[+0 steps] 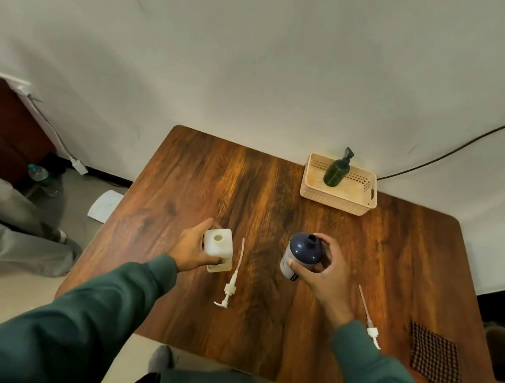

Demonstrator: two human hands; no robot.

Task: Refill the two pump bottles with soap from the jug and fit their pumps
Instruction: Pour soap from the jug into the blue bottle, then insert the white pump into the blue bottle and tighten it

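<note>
Wood: the brown, dark-grained wooden table (276,194) carries everything you are working with, its far edge against a pale wall.
Your left hand: your left hand (193,248), in a green sleeve, wraps the left side of the square white translucent plastic bottle (219,248), fingers curled round it from behind and thumb near its base.
White bottle: it stands upright on the table with its round neck open and no pump fitted; a pale yellowish band shows at its base.
Your right hand: your right hand (323,269) grips the round dark-blue bottle with the white label (300,256), thumb across the front and fingers over the far shoulder.
Blue bottle: its neck is open and pumpless; you cannot tell whether it rests on the table or is lifted just off it.
Left pump: the white pump with the long curved dip tube (230,280) lies flat just right of the white bottle, head toward you.
Right pump: the second white pump with a straight tube (369,321) lies flat beside your right wrist, partly hidden by the sleeve.
Basket: the beige perforated plastic basket (340,203) sits at the far edge, holding an upright dark-green pump bottle (337,171) with its pump on.
Cloth: a dark checked cloth (435,360) lies flat near the right edge.
</note>
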